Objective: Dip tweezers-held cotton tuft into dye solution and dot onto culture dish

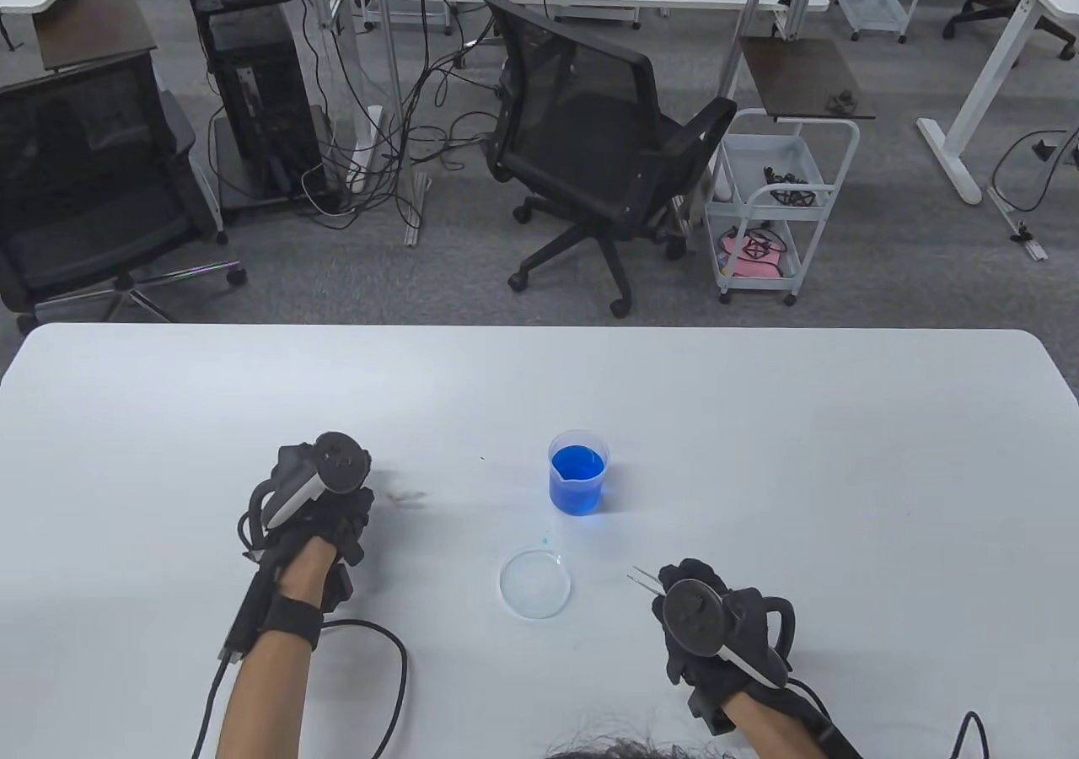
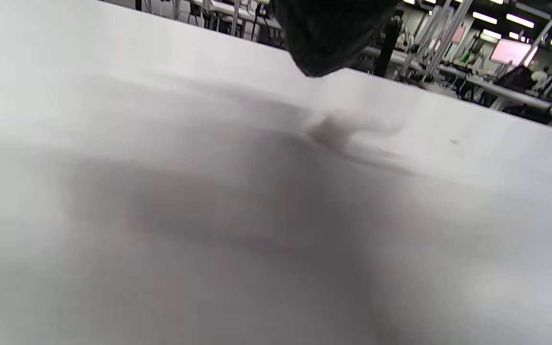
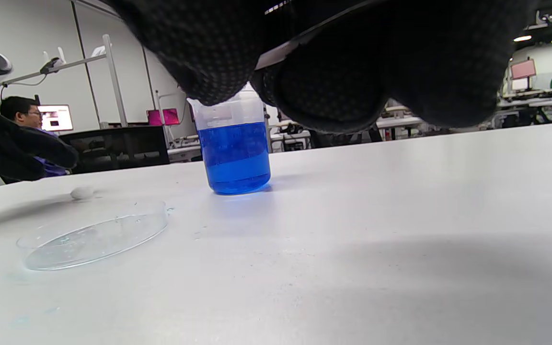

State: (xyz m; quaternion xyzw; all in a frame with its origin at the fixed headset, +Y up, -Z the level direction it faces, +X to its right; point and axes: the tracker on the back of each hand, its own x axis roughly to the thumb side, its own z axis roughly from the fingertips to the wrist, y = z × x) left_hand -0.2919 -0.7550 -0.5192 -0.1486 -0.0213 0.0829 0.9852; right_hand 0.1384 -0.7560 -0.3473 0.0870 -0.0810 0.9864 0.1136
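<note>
Beaker of blue dye solution stands upright mid-table, the clear culture dish near it on the person's side. Right hand grips metal tweezers, fingers clamped on them, tips pointing toward the dish. Cotton tuft lies on the white table by the left hand, whose finger state cannot be told.

The beaker is set near the middle of the table; the culture dish is placed just before it, toward the near edge.
</note>
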